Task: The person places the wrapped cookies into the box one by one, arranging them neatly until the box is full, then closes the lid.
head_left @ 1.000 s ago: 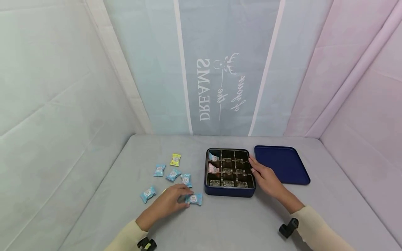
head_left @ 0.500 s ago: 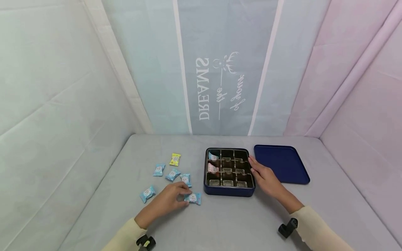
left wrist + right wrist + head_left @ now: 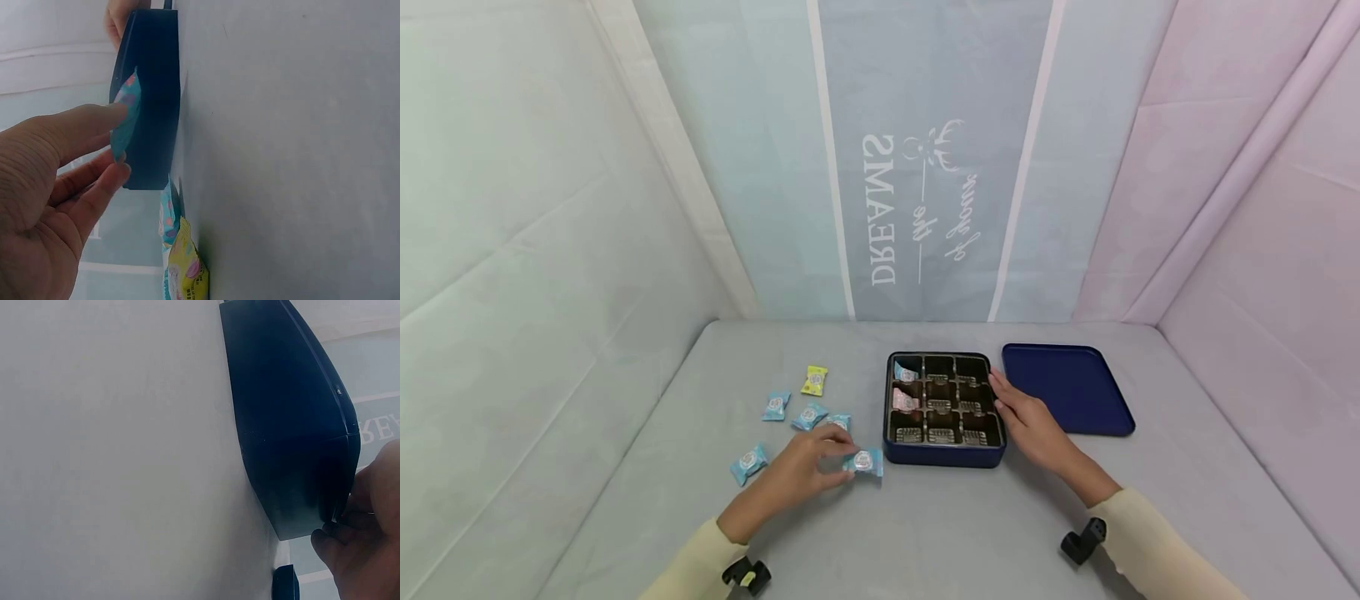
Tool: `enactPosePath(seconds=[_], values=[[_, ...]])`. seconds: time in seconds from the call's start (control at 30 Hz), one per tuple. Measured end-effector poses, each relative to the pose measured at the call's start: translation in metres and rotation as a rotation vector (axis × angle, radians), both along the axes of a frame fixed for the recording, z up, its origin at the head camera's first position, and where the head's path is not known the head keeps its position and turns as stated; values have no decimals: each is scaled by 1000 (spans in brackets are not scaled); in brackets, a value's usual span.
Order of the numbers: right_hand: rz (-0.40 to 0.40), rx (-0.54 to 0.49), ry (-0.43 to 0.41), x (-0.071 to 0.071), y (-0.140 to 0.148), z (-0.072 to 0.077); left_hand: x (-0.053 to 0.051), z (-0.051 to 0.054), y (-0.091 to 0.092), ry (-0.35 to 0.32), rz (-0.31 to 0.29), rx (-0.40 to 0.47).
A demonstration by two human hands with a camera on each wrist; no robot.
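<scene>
My left hand (image 3: 797, 471) pinches a blue wrapped candy (image 3: 867, 462) between thumb and fingertips, just off the table in front of the tin's left corner. The left wrist view shows this candy (image 3: 127, 115) edge-on before the tin's dark wall (image 3: 153, 119). The navy tin (image 3: 943, 456) lies open, its dark tray divided into compartments. A blue candy (image 3: 906, 373) sits in the back-left compartment and a pink candy (image 3: 906, 401) in the one before it. My right hand (image 3: 1037, 432) rests its fairly straight fingers along the tin's right side, also seen in the right wrist view.
Several blue candies, such as the one at the front left (image 3: 749, 463), lie left of the tin, with a yellow candy (image 3: 814, 381) behind them. Another yellow candy (image 3: 187, 265) shows in the left wrist view. The navy lid (image 3: 1067, 390) lies right of the tin.
My left hand has taken hold of the blue candy and raised it slightly off the table. The right hand stays at the tin's side. The whole head view has shifted a little.
</scene>
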State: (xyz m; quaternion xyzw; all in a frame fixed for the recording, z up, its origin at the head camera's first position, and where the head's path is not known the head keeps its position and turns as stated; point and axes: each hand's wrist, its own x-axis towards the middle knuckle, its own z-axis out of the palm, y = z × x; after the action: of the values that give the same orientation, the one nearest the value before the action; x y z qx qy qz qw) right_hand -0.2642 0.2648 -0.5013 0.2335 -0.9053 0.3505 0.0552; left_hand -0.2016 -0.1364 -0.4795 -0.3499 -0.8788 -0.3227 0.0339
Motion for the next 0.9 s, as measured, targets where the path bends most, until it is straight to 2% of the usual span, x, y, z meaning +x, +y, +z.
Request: enactPosePath(seconds=[0.23,0.4,0.63,0.9], values=[[-4,-5,1,0,-1,1,-6,5,2,10,26,38],[-4,-2,10,1,-2,2,-8,8,2,0,6,60],[-7,-2,-7,4,-3,7,-8,17,0,-4,-2,65],[-15,6,-13,7,-5,15,-7,29,-1,-17,24,90]])
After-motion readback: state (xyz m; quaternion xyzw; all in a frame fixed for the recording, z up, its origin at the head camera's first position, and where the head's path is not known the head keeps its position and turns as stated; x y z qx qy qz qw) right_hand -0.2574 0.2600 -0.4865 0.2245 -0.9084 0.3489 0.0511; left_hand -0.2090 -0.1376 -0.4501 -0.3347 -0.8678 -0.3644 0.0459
